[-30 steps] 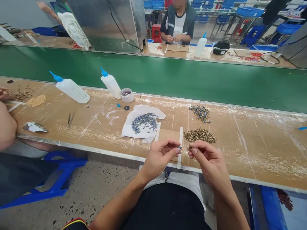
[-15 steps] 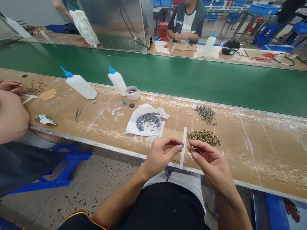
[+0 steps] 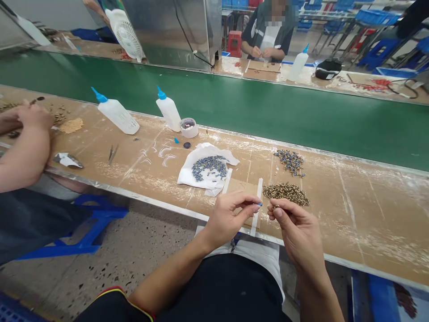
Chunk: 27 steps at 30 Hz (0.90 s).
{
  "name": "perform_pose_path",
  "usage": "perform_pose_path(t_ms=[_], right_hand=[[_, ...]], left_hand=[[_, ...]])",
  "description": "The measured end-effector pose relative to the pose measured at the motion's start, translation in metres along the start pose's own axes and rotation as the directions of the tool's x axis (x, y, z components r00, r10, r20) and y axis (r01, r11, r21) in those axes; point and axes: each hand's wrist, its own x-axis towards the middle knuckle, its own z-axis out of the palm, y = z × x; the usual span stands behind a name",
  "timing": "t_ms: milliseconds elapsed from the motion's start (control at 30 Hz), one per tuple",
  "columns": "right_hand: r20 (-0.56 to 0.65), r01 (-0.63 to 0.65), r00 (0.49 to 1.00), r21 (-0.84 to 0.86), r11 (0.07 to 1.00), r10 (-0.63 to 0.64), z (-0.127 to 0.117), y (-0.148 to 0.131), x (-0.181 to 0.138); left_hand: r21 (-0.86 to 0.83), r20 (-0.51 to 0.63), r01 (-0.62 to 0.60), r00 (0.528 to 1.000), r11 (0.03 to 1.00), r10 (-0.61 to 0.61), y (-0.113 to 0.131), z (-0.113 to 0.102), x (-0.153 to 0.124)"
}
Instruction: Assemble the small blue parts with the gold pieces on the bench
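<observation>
My left hand [image 3: 229, 214] pinches a small blue part [image 3: 259, 204] between thumb and fingertips, above the bench's near edge. My right hand [image 3: 295, 226] pinches a tiny brass part [image 3: 275, 207] a little to the right of it; the two parts are close but apart. Just beyond my hands lies a heap of brass parts [image 3: 284, 193], and behind that a smaller heap of blue parts [image 3: 291, 161]. To the left, more blue parts [image 3: 209, 166] lie on a white cloth [image 3: 191, 174]. A white strip [image 3: 257, 206] lies on a cardboard pad between my hands.
Two white squeeze bottles with blue tips [image 3: 115, 115] [image 3: 168, 112] and a small white tub [image 3: 189, 127] stand on the brown bench [image 3: 351, 214]. Tweezers [image 3: 112, 153] lie at left. A co-worker's arm [image 3: 23, 152] works at far left. A green conveyor belt [image 3: 268, 112] runs behind; another person [image 3: 270, 36] sits across.
My hands have stayed nearly in place, pinching the same parts, with the right fingers curled a little more. The co-worker's hand at left has reached further onto the bench.
</observation>
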Motion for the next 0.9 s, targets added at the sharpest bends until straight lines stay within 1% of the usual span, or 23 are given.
perform_pose_path(t_ms=[67,200,300,400,533,633,800,900], right_hand=[[-0.037,-0.034,0.999,-0.003,0.999,0.034,0.001,-0.001,-0.002],[-0.102,-0.020,0.995,-0.032,0.999,0.017,0.006,-0.005,-0.005],[-0.109,-0.013,0.994,-0.073,0.997,0.005,0.010,-0.008,-0.006],[-0.095,-0.008,0.996,-0.093,0.996,0.000,0.012,-0.009,-0.007],[-0.075,0.009,0.997,-0.125,0.992,-0.018,0.013,-0.010,-0.009],[-0.052,0.018,0.998,-0.144,0.989,-0.026,0.013,-0.010,-0.009],[0.013,0.032,0.999,-0.156,0.987,-0.031,0.010,-0.010,-0.009],[0.055,0.025,0.998,-0.174,0.984,-0.016,0.008,-0.010,-0.009]], left_hand=[[-0.028,0.014,0.010,1.000,1.000,-0.010,-0.001,0.002,-0.001],[-0.124,0.027,0.060,0.998,0.990,-0.057,-0.004,0.007,-0.002],[-0.146,0.026,0.078,0.997,0.986,-0.075,-0.007,0.009,-0.003],[-0.134,0.021,0.068,0.998,0.989,-0.065,-0.009,0.010,-0.003],[-0.078,0.012,0.024,1.000,0.997,-0.024,-0.009,0.010,-0.002],[0.003,-0.003,-0.047,0.999,0.999,0.047,-0.008,0.009,0.000],[0.081,-0.010,-0.139,0.990,0.987,0.141,-0.006,0.007,0.004],[0.132,0.005,-0.188,0.982,0.973,0.189,-0.006,0.006,0.005]])
